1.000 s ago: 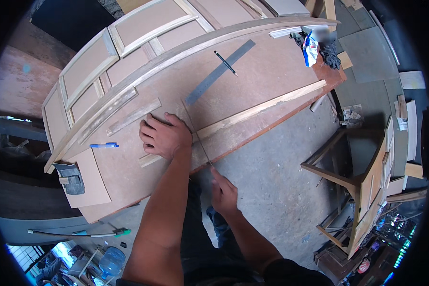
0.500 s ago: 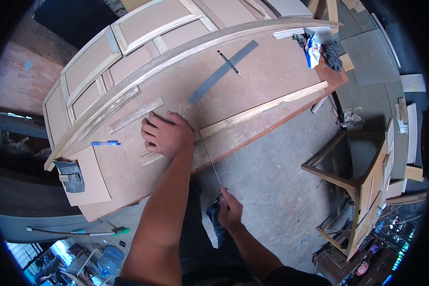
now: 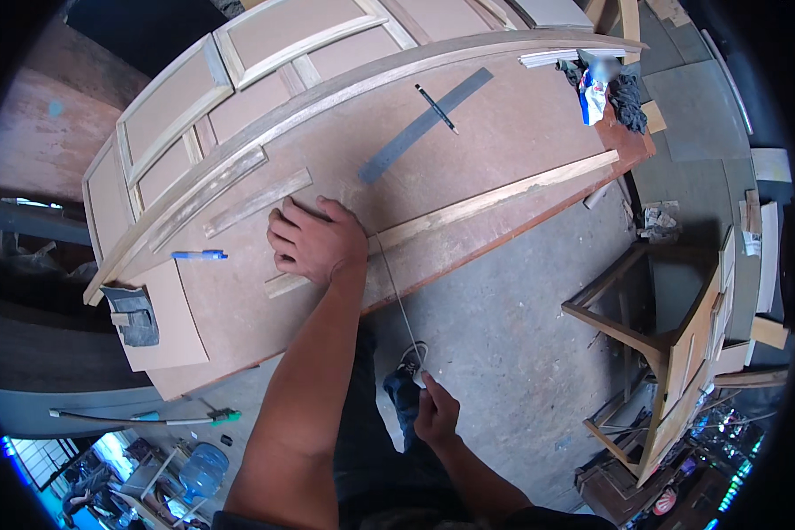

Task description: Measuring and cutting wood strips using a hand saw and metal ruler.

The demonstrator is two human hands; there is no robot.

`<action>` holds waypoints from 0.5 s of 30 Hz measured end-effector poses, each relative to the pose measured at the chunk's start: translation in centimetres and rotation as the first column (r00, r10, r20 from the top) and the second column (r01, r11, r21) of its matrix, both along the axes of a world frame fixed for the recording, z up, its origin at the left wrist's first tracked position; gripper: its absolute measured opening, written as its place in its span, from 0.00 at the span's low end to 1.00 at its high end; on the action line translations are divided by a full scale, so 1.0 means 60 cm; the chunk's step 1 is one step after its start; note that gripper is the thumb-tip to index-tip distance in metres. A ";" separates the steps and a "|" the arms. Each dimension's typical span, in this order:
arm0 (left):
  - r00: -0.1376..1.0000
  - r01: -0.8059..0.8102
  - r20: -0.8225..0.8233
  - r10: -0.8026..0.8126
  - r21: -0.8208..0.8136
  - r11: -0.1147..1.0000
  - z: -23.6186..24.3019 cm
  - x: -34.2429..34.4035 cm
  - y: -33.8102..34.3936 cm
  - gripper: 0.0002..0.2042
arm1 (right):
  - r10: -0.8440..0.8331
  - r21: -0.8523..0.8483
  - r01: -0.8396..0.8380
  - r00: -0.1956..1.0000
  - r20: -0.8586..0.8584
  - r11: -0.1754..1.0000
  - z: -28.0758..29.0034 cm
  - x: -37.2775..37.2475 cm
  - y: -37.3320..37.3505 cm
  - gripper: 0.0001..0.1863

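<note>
A long, pale wooden strip (image 3: 495, 199) lies slantwise on the brown worktable (image 3: 265, 331). My left hand (image 3: 318, 240) presses down over the strip, fingers bent and closed against it, hiding part of its length. In my right hand (image 3: 437, 411), closed around the handle, is a handsaw (image 3: 397, 296) whose thin blade appears edge-on as a narrow line. The blade runs from my right hand up to the strip, just right of my left hand. The handle is mostly covered by my fingers.
Beyond my hands lie a grey metal straightedge (image 3: 424, 125), a dark pencil (image 3: 436, 109), short wood pieces (image 3: 258, 203) and a blue pen (image 3: 200, 255). Framed panels (image 3: 300, 40) line the far side. Sandpaper (image 3: 134, 320) rests at left; a wooden frame (image 3: 627, 331) stands at right.
My right hand has drawn the saw back toward me, lower in the view. My left hand stays on the strip. The whole view has shifted slightly.
</note>
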State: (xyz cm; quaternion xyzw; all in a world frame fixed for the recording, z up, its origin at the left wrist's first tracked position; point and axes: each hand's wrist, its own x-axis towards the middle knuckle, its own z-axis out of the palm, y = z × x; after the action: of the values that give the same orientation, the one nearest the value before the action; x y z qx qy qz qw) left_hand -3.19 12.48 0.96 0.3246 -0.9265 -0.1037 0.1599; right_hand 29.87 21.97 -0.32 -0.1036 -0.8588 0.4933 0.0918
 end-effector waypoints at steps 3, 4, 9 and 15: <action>1.000 0.001 0.020 -0.001 0.005 1.000 -0.012 0.003 0.004 0.26 | -0.025 -0.058 0.023 0.999 -0.025 0.998 -0.002 -0.093 -0.008 0.17; 1.000 -0.004 0.016 0.004 0.001 1.000 -0.012 0.002 0.003 0.26 | -0.009 -0.130 0.025 0.993 0.121 0.991 0.003 -0.133 -0.012 0.17; 0.999 -0.007 0.042 0.006 0.025 1.000 -0.011 0.001 0.012 0.26 | -0.020 -0.050 0.020 1.000 0.004 0.999 -0.013 -0.117 0.000 0.17; 1.000 -0.003 0.026 0.003 0.006 1.000 -0.007 0.001 0.003 0.27 | -0.028 -0.052 0.031 0.998 0.065 0.998 0.009 -0.067 -0.014 0.17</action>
State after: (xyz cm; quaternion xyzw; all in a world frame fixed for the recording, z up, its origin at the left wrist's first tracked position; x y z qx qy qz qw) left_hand -3.15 12.69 0.53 0.3277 -0.9276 -0.1022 0.1472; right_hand 25.84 21.13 0.24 -0.1343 -0.8463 0.5109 0.0686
